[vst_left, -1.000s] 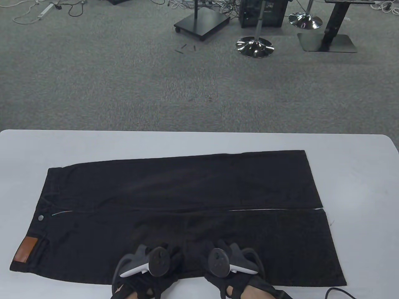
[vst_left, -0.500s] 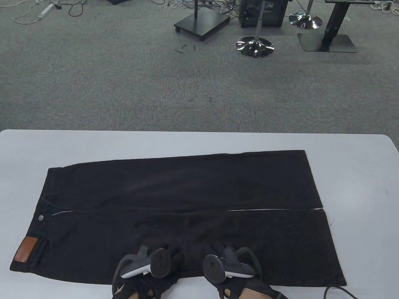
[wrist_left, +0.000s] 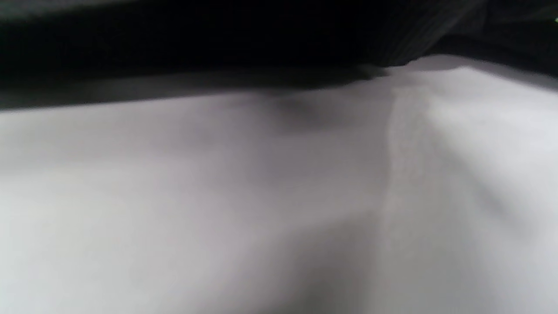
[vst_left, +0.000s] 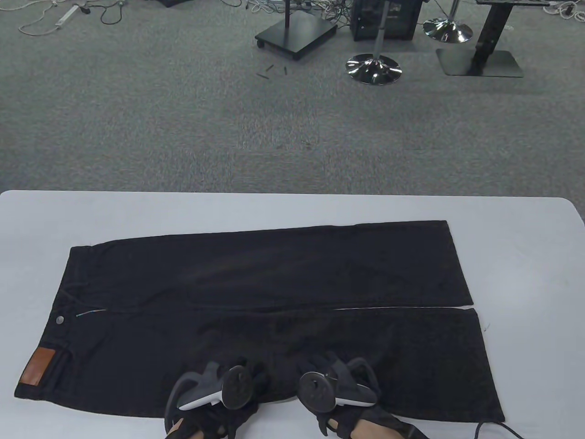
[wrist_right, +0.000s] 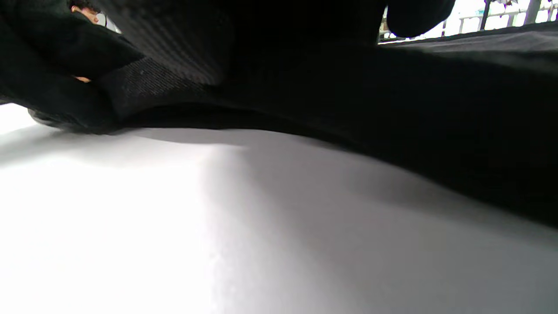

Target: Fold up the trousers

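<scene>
Grey carpet point(vst_left: 137, 114) lies beyond the white bench point(vst_left: 274, 208); chrome stool bases point(vst_left: 373, 68), black stands point(vst_left: 296, 33) and cables point(vst_left: 68, 13) sit far back.

trousers point(vst_left: 256, 292) flat on table point(vst_left: 525, 238) — waistband left, hems right, hands at near edge

Black trousers point(vst_left: 260, 315) flat on table point(vst_left: 292, 208), both hands' grip unclear

table view: sharp, even light | wrist views: blurred, soft shadows, right overexposed
</scene>
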### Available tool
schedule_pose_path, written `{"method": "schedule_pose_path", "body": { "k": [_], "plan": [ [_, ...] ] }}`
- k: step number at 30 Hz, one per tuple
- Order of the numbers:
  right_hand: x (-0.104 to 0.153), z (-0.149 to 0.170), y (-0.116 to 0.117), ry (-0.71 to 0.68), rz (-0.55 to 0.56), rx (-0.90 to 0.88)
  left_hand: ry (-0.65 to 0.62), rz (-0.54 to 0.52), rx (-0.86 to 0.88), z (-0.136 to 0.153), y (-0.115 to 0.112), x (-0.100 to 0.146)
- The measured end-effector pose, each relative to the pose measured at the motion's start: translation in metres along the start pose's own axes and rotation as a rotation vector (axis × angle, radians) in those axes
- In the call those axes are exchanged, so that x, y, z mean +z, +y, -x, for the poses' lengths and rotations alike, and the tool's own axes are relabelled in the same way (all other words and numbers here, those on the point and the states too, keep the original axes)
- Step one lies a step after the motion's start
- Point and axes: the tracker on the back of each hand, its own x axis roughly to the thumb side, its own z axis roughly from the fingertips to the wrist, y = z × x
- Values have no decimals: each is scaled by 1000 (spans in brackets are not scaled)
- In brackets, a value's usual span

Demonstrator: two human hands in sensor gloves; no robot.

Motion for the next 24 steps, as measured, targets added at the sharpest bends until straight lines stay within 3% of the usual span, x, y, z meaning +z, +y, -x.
{"method": "schedule_pose_path", "body": {
  "k": [6, 9, 14, 18, 24],
  "plan": [
    [-1, 8, 1, 15, -52, -139, 6, -154, -8, -1, 22, 16],
    [-4, 0, 0, 51, -187, -224, 0, -197, 51, 2, 33, 22],
    [-15, -3, -6, 125, -114, -17, -5, -235, 85, 5, 40, 28],
    [-11, 23, -19, 236, -87, -45, -9, -244, 79, 5, 44, 31],
    [19, 80, -45, 423, -75, -135, -3, -233, 96, 7, 48, 31]
  ]
}}
